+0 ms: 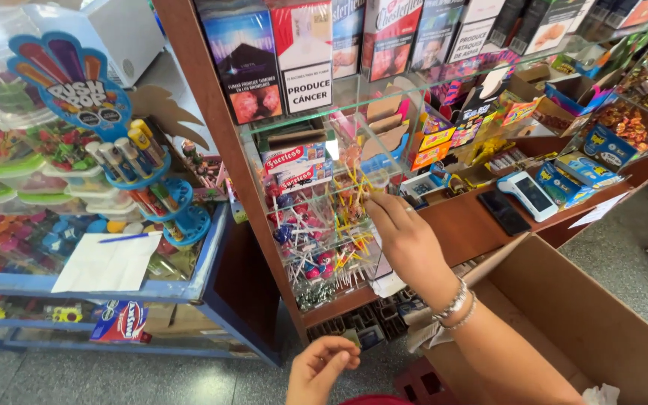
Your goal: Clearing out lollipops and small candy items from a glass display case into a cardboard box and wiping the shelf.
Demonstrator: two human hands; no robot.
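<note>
1. Right hand (406,236) fingers pinching yellow lollipop sticks (355,186) in the clear case (316,225).
2. Left hand (322,369) low, fingers curled together.
3. Red-and-white boxes (294,166) sit above the lollipops; brown carton (586,315) near right.

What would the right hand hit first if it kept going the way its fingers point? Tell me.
The right hand points up-left into the clear display case. It would most likely meet the yellow-stick lollipops at its fingertips first; depth is hard to judge, and it may already touch them.

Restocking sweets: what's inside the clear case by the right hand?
The clear case holds lollipops with white and yellow sticks, boxes above. The right hand covers its right edge; the back is hidden.
</note>
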